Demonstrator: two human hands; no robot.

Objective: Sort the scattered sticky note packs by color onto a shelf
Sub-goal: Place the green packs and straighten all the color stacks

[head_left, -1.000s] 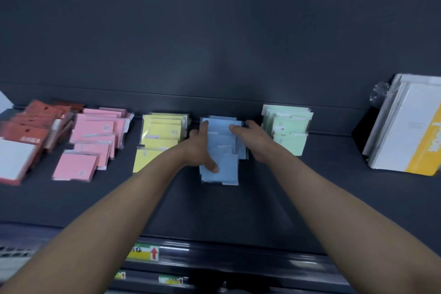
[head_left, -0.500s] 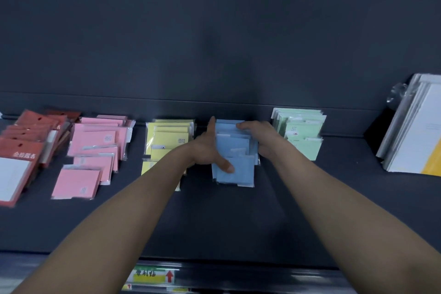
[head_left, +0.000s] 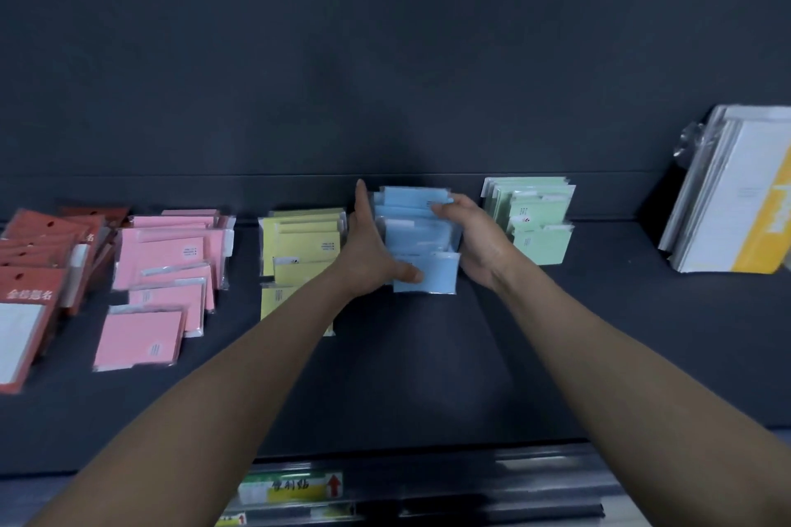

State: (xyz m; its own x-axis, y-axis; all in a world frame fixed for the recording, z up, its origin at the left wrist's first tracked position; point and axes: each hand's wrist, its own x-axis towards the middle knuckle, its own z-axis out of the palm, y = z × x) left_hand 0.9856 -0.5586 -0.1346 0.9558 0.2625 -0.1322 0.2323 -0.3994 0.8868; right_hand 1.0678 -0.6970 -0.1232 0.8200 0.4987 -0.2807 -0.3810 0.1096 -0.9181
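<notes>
Straight fingers [head_left: 363,205] of the left hand [head_left: 368,252] press the blue packs' [head_left: 421,235] left flank, the right hand [head_left: 475,240] curls round their right edge, and yellow packs [head_left: 304,244] stand just left of them and green packs [head_left: 541,222] just right.

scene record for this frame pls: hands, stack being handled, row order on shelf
left hand: straight fingers along left side of blue packs, thumb on front pack
right hand: cups right side, fingers curled over the packs
row, left to right: red packs, pink packs, yellow packs, blue, green packs
far right: white and yellow booklets, leaning
surface: dark shelf
</notes>
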